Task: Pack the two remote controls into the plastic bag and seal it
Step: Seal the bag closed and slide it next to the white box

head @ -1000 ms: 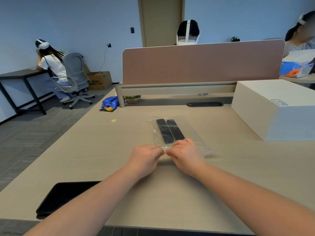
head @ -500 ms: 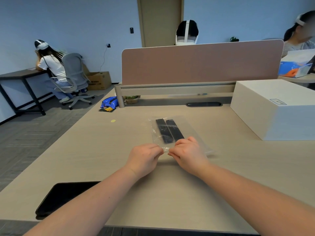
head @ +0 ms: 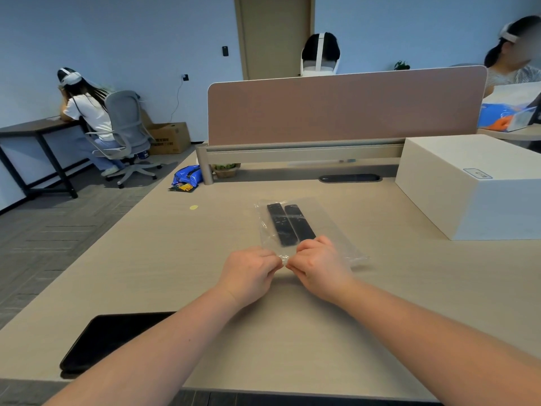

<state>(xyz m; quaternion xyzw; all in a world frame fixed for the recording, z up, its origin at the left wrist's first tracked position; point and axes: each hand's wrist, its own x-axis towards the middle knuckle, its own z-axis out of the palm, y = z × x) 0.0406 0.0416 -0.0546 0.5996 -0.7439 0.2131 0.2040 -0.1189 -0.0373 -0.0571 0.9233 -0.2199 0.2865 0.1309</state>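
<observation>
Two remote controls (head: 289, 224) are laid side by side in a plastic bag (head: 328, 230) on the desk (head: 146, 273), with a box (head: 474, 186) to the right, a tablet (head: 108, 341) nearer left, and a divider (head: 345, 109) behind.

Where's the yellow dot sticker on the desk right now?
The yellow sticker lies on the desk, left of the plastic bag and nearer than the blue pouch.

Both bare forearms reach forward and converge, the left hand (head: 250, 272) and right hand (head: 319, 266) curled knuckles-up, fingers pinched closed, their fingertips nearly meeting at the middle.
</observation>
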